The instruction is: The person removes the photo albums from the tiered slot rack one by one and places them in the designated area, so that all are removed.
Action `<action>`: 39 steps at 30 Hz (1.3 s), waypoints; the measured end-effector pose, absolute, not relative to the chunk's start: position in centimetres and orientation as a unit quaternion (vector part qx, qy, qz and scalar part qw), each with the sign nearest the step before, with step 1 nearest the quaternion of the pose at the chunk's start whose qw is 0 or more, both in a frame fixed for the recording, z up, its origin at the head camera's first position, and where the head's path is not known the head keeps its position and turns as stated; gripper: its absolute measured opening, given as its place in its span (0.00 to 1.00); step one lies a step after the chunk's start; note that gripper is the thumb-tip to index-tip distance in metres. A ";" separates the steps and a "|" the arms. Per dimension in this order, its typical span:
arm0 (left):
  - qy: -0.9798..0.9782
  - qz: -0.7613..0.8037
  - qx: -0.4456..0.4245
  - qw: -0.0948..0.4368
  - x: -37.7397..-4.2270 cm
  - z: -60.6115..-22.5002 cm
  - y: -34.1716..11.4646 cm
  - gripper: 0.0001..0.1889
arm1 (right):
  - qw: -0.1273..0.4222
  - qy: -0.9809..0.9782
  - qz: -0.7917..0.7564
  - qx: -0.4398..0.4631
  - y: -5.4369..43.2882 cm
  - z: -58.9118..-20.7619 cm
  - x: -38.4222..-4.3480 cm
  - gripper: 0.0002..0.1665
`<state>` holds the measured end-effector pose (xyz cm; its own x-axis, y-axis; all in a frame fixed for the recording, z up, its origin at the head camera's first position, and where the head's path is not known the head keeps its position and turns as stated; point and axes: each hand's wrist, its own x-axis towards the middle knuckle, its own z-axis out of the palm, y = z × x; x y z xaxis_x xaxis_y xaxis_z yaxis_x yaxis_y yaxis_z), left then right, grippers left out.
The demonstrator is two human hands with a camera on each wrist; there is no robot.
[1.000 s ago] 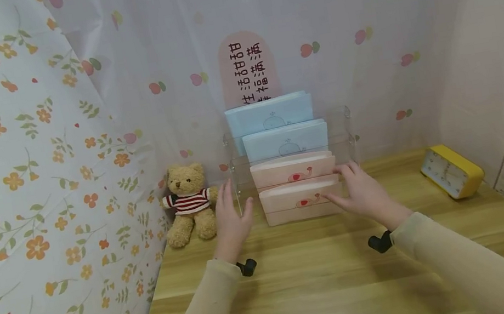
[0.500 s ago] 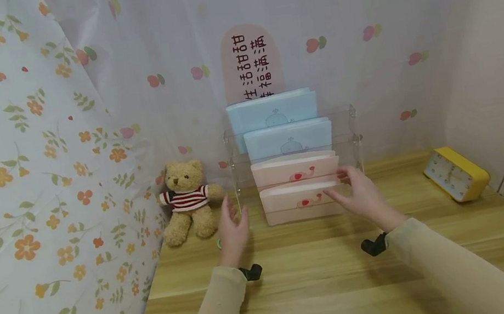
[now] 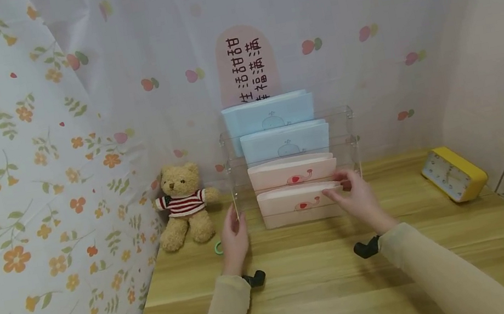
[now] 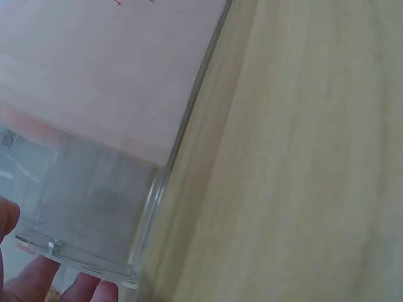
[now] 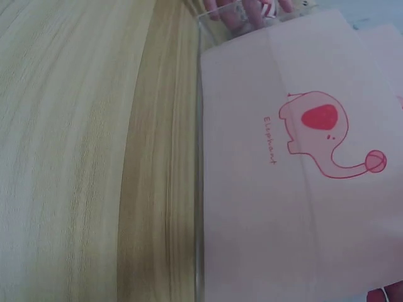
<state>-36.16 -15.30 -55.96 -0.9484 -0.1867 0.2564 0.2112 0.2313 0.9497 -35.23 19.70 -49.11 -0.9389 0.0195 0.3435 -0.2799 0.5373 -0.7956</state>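
Observation:
A clear tiered rack [image 3: 341, 125] stands at the back of the table. Its front tiers hold two pink booklets with a red elephant drawing; the front booklet [image 3: 287, 216] is lowest, the other pink booklet [image 3: 268, 177] behind it. My left hand [image 3: 235, 243] grips the rack's left side panel; in the left wrist view the thumb is inside and the fingers [image 4: 38, 277] outside. At the front booklet's upper right corner, my right hand [image 3: 358, 200] pinches, thumb in front and fingers behind. Fingertips [image 5: 395, 292] show at its edge in the right wrist view.
Two blue whale booklets [image 3: 286, 143] fill the rear tiers. Left of the rack sits a teddy bear [image 3: 184, 201] in a striped shirt, with a small green ring [image 3: 219, 248] by it. A yellow clock [image 3: 455, 173] stands at the right. Patterned curtains [image 3: 12, 191] enclose the table.
My left hand has come down from beside the bear to the rack's lower left side and taken hold there. My right hand has moved slightly inward and closed on the front booklet's corner.

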 end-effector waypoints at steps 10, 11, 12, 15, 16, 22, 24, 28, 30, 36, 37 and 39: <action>-0.768 -0.618 0.001 0.169 -36.0 -57.6 -15.5 0.27 | 0.123 -0.842 0.519 0.076 18.8 -50.0 -36.0 0.27; -0.769 -0.617 0.005 0.168 -35.9 -57.6 -15.5 0.27 | 0.120 -0.841 0.523 0.074 18.7 -50.0 -36.2 0.26; -0.769 -0.616 0.010 0.168 -35.8 -57.7 -15.5 0.27 | 0.118 -0.839 0.526 0.074 18.6 -50.0 -36.3 0.26; -0.767 -0.617 0.026 0.173 -35.8 -57.8 -15.6 0.26 | 0.112 -0.835 0.534 0.079 18.3 -50.0 -36.7 0.26; -0.767 -0.617 0.030 0.175 -35.8 -57.8 -15.6 0.26 | 0.110 -0.833 0.536 0.081 18.2 -50.0 -36.8 0.26; -0.772 -0.615 0.017 0.157 -35.9 -58.0 -15.5 0.27 | 0.112 -0.828 0.546 0.058 18.2 -50.2 -36.8 0.25; -0.774 -0.614 0.017 0.154 -36.0 -58.1 -15.4 0.27 | 0.109 -0.826 0.550 0.049 18.1 -50.4 -36.6 0.24; -0.776 -0.609 0.025 0.163 -36.1 -58.4 -15.4 0.26 | 0.121 -0.818 0.561 0.035 17.6 -50.5 -36.5 0.21; -0.777 -0.607 0.023 0.168 -36.1 -58.3 -15.4 0.26 | 0.141 -0.815 0.562 0.023 17.2 -50.6 -36.5 0.19; -0.775 -0.613 0.015 0.157 -35.9 -57.6 -15.2 0.27 | 0.191 -0.793 0.579 -0.004 16.5 -50.1 -36.2 0.15; -0.773 -0.615 0.015 0.155 -35.9 -57.5 -15.1 0.27 | 0.197 -0.788 0.584 -0.003 16.4 -49.8 -36.1 0.15; -0.772 -0.617 0.017 0.153 -35.8 -57.4 -15.1 0.27 | 0.210 -0.775 0.596 0.004 16.3 -49.3 -35.9 0.15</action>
